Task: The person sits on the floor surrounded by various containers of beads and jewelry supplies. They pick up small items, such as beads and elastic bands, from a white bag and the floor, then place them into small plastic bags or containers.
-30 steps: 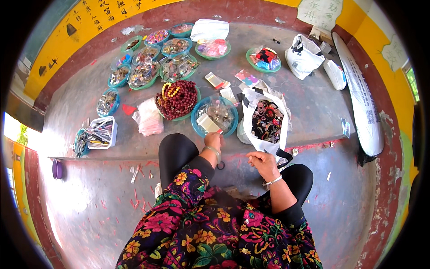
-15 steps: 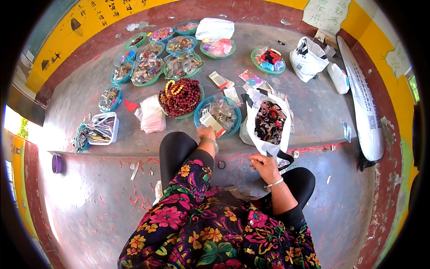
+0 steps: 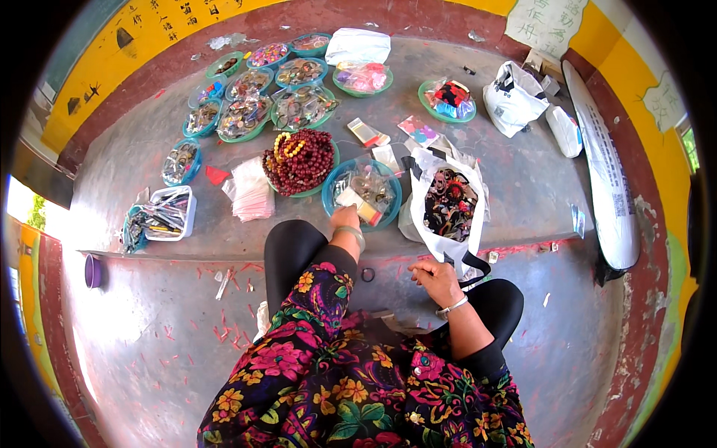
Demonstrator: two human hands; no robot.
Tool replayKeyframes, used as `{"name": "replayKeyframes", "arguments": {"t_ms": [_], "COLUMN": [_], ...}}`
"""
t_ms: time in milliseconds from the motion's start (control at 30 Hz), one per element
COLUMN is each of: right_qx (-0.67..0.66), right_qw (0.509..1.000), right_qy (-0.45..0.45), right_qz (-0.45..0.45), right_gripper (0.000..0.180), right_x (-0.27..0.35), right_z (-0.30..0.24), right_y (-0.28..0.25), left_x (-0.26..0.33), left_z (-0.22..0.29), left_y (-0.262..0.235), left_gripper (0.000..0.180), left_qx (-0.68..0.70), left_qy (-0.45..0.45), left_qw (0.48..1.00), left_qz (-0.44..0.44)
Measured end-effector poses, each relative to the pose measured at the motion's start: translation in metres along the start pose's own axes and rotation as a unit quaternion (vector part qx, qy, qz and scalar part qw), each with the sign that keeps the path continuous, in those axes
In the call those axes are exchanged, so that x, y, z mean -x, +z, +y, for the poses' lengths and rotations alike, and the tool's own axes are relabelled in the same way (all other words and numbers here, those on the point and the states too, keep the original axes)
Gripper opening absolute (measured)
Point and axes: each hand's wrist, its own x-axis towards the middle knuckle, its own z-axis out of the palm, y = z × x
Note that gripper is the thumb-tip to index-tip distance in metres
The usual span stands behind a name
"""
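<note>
Grey concrete forms a low ledge [image 3: 523,187] that serves as the counter, backed by a yellow and dark red wall, with the person seated on the floor below it. Near the ledge's front edge sits a blue bowl [image 3: 328,200] holding clear packets and a small flat yellowish card, and the left hand [image 3: 345,219] reaches over its near rim, fingers curled down toward the card; whether they actually pinch it I cannot tell. The right hand [image 3: 433,278] hangs just below the ledge, fingers loosely bent, touching or just beside the black handle of a white plastic bag [image 3: 441,239] full of dark patterned pieces.

The card and packets look light, thin and slippery in their film, so a fingertip pinch at an edge would likely serve best; the bowl itself seems stiff and light, best taken by its rim. The card's long axis appears to run roughly left to right across the bowl.

Beside the bowl, a green bowl carries a heap of dark red beads [image 3: 300,163], and a stack of pale packets [image 3: 250,198] lies to its left.
</note>
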Motion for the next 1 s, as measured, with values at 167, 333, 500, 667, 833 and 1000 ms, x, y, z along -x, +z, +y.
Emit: {"name": "replayKeyframes", "arguments": {"t_ms": [167, 333, 500, 667, 833, 1000], "right_qx": [-0.010, -0.013, -0.099, -0.154, -0.119, -0.031], "right_qw": [1.000, 0.999, 0.988, 0.983, 0.983, 0.988], "right_qy": [0.005, -0.005, 0.004, 0.000, -0.033, -0.028], "right_qz": [0.016, 0.043, 0.115, 0.105, 0.137, 0.149], "right_gripper": [0.016, 0.017, 0.020, 0.024, 0.024, 0.027], "right_x": [-0.001, -0.002, 0.000, 0.003, 0.000, 0.002], "right_z": [0.005, 0.006, -0.007, -0.012, 0.000, -0.003], "right_y": [0.003, 0.003, 0.005, 0.014, 0.020, 0.014], "left_x": [0.052, 0.130, 0.203, 0.231, 0.218, 0.218], "left_z": [0.041, 0.095, 0.098, 0.070, 0.060, 0.057], "left_y": [0.007, 0.001, -0.039, -0.067, -0.066, -0.063], "left_gripper": [0.014, 0.018, 0.022, 0.024, 0.024, 0.024], "left_qx": [0.125, 0.180, 0.126, 0.049, -0.012, -0.036], "left_qy": [0.027, 0.014, -0.048, -0.095, -0.043, -0.011], "left_qw": [0.989, 0.948, 0.909, 0.886, 0.870, 0.850], "left_qz": [-0.077, -0.264, -0.395, -0.450, -0.492, -0.525]}}
